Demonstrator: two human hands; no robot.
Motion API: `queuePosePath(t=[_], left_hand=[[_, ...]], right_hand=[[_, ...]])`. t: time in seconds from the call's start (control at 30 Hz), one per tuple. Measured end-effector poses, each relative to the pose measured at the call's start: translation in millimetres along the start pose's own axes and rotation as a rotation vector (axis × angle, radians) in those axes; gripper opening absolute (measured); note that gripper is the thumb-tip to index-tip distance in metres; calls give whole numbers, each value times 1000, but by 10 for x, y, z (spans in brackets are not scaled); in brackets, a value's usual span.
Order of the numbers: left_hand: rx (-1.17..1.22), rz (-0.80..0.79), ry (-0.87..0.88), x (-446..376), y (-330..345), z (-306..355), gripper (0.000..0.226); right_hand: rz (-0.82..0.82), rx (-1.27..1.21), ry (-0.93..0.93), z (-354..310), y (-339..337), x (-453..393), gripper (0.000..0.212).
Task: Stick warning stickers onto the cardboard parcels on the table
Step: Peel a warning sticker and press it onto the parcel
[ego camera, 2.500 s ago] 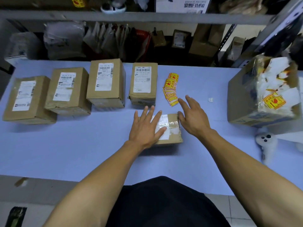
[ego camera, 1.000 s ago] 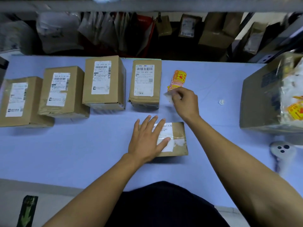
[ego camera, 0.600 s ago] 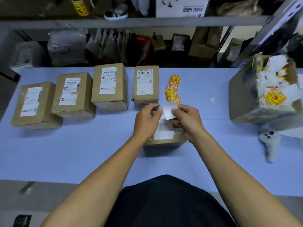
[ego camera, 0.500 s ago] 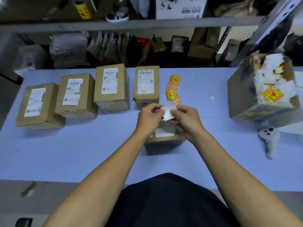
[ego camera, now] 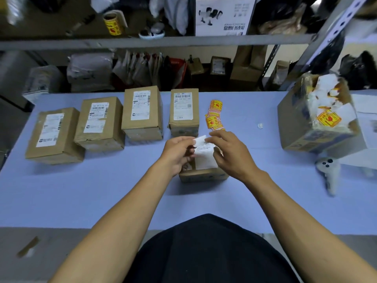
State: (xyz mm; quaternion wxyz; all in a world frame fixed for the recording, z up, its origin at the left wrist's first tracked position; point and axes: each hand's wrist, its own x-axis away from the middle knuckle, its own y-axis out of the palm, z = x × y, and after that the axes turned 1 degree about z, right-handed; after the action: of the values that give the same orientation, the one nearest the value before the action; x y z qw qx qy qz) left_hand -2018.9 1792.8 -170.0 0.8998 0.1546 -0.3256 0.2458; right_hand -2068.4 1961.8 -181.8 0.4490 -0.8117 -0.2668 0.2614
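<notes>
The left hand and the right hand were raised together just above a small cardboard parcel at the middle of the blue table. Both hands pinched a white sticker sheet, seen from its blank side: the left hand held its left edge between curled fingers and thumb, and the right hand held its right edge with fingers bent. Beyond the hands, a loose pile of yellow-and-red warning stickers lay on the table, just beside the rightmost parcel of a row of four. The other three parcels stood to its left, each with a white shipping label facing up. A large open carton holding sticker scraps stood at the right edge of the table, with a white controller near it. A sticker roll lay on the shelf above.
</notes>
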Motion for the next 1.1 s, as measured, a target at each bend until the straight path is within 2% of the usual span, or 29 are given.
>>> queuePosePath(t=[0.1, 0.17, 0.3, 0.37, 0.43, 0.57, 0.87, 1.1], left_hand=[[48, -17, -37, 14, -53, 3, 12], [14, -19, -29, 24, -85, -4, 11], [-179, 29, 153, 10, -147, -6, 14], [-213, -6, 225, 36, -168, 22, 18], [-244, -65, 245, 59, -188, 40, 17], [-276, -136, 225, 79, -193, 46, 13], [-206, -141, 236, 100, -200, 48, 15], [-177, -294, 222, 218, -207, 116, 4]], right_hand=[[55, -62, 11, -65, 24, -40, 15], [56, -172, 92, -132, 3, -86, 12], [-102, -559, 461, -212, -89, -218, 10], [-199, -846, 664, -234, -140, -264, 10], [-262, -958, 754, -240, -187, -287, 11], [-278, -996, 800, -256, -227, -297, 14], [-177, -1105, 826, -289, -327, -220, 8], [-197, -1160, 746, -421, -392, -161, 10]])
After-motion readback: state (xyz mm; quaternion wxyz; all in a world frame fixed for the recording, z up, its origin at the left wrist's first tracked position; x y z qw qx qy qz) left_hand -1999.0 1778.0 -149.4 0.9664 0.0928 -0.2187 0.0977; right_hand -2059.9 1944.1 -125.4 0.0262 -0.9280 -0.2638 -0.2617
